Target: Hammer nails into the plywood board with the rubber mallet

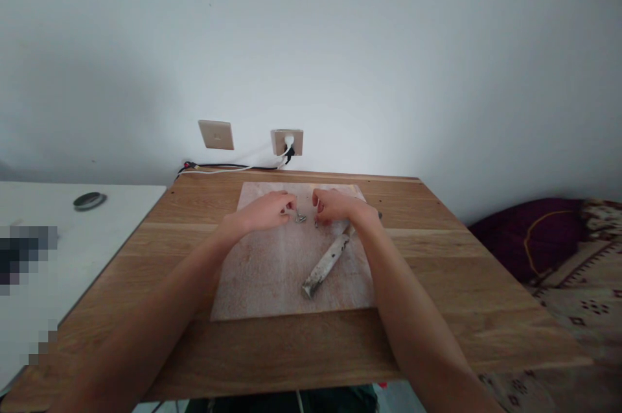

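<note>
My left hand (269, 210) is over the far part of a pale, reddish-stained board (262, 270), fingers curled and closed. Just beside its fingertips lie small shiny metal pieces (300, 219), too small to name. Facing it across a narrow gap, my right hand (335, 204) is curled with its fingers pointing down. A tiny metal bit (316, 224) shows just under those fingers. What either hand pinches is hidden. A tool with a worn, whitish handle (328, 264) lies slantwise on the board, its far part partly covered by my right forearm.
The board rests on a wooden table (427, 283) against a white wall. Cables (233, 168) run along the back edge to a wall socket (287, 142). A white table (116, 212) with a round dark lid-like object (89, 200) stands left. Patterned fabric (583, 290) and a purple cloth (529, 238) are right.
</note>
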### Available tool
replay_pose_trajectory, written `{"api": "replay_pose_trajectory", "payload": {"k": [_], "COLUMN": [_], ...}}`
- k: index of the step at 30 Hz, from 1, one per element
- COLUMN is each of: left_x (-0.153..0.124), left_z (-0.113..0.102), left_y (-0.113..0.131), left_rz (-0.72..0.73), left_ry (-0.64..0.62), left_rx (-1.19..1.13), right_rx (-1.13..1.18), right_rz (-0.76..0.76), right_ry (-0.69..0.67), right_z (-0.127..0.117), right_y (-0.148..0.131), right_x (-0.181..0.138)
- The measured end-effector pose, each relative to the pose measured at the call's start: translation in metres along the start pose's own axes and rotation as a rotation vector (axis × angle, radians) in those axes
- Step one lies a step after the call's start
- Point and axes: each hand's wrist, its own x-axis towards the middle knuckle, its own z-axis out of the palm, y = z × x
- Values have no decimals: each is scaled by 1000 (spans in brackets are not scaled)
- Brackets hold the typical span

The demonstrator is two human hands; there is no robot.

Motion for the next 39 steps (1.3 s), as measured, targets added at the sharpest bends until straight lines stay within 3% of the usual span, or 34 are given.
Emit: {"api": "replay_pose_trajectory", "payload": {"k": [16, 22, 26, 30, 35, 39], "left_x": [4, 6, 1, -11, -44, -82], "left_z": [15, 11, 2, -6, -16, -21], "left_y": [-4, 7, 13, 33, 79, 106], "left_rz": [45, 89, 42, -6, -18, -60], "left_ry": [-16, -29, -14, -43, -64, -36], "left_rx": [-5, 34, 77, 112, 112, 155], "right_rx": [16, 45, 59, 84, 226, 240], "right_rz": [-134, -196, -206, -217, -295, -324], "right_ry": [73, 120, 199, 298, 490, 604], "right_z": [4, 5, -1, -14, -33, -28], "right_y": [-11, -10, -6, -6, -19, -14], "right_x": [5, 7, 3, -11, -38, -72]}}
